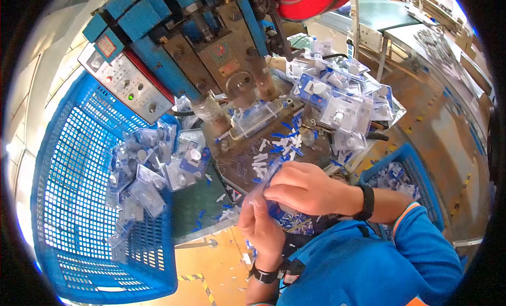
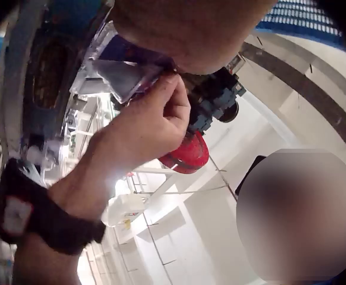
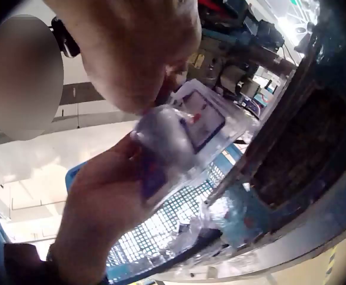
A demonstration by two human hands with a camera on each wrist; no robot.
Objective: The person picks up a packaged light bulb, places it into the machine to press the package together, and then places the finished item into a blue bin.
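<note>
In front of the body, both hands hold a clear plastic blister pack (image 1: 270,175) with a blue and white card in it. The left hand (image 1: 261,229) grips its lower edge with thumb up, and the right hand (image 1: 315,191) pinches it from the other side, fingers bent. From the right wrist, the pack's bulging clear dome (image 3: 166,133) and printed card (image 3: 202,119) show between the hands. The left wrist view shows the pack's dark blue part (image 2: 128,52) right at the right hand's fingertips. The hands hide part of the pack.
A blue press machine (image 1: 221,53) stands ahead, small blue and white scraps (image 1: 261,161) on its plate. To the left, a blue basket (image 1: 52,200) holds several packs (image 1: 147,192). More packs (image 1: 342,111) are piled at right, near a small blue bin (image 1: 429,195).
</note>
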